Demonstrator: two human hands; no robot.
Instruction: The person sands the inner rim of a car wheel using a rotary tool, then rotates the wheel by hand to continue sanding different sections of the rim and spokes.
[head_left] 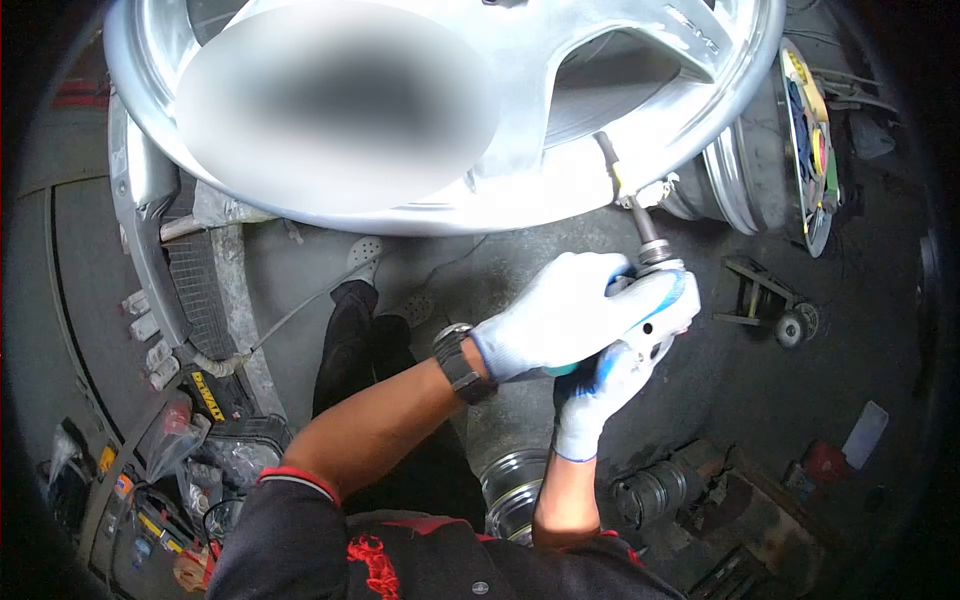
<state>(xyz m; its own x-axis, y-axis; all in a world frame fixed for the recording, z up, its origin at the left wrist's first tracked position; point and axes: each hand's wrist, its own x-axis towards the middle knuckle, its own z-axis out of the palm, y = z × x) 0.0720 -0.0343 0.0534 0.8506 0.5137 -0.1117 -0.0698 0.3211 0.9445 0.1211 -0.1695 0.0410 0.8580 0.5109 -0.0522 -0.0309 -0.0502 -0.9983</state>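
Both my hands wear white and blue gloves. My left hand [565, 310], with a dark watch at the wrist, is wrapped over a hand-held rotary tool [652, 248]. Below it, my right hand [605, 395] grips the same tool's body, most of which the gloves hide. The tool's narrow shaft points up to the lower right rim of a large silver wheel [390, 218]. Its tip lies over the bright rim near a spoke opening; glare hides whether it touches. A blurred oval covers the wheel's left part.
More wheels [740, 175] stand at the right, beside a round tray [808, 150] of small items. A small wheeled stand [765, 295] is on the floor. Bags and tools lie lower left near a DeWalt case [208, 396]. My shoes [366, 258] show below the wheel.
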